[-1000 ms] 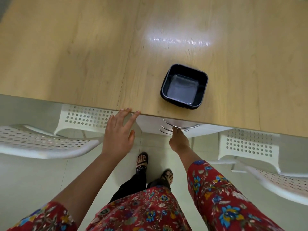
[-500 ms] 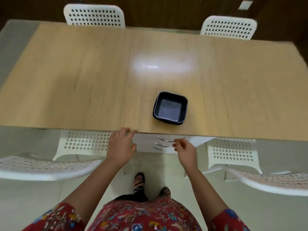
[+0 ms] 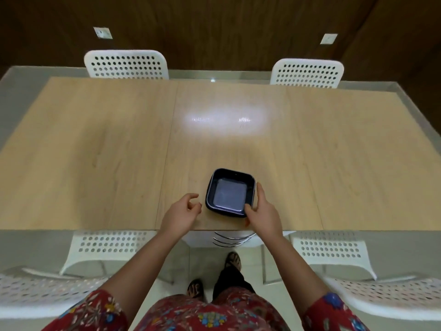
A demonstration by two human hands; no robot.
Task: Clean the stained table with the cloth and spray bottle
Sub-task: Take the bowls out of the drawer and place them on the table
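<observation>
Near the table [image 3: 95,163] edge — right hand [image 3: 263,212] gripping dish [image 3: 230,195], left hand [image 3: 180,213] loosely curled, empty — probably clearing first; cloth, spray unseen

Tabletop [image 3: 95,151]: pale wood grain, with a white glare patch. Dish [image 3: 230,192]: black outside, grey-blue inside. Chairs [image 3: 126,64]: white, with a perforated dot pattern. Wall [image 3: 214,27]: dark brown wood. Dress [image 3: 210,314]: red with a multicoloured floral print. Floor [image 3: 205,263]: pale grey-white.
</observation>
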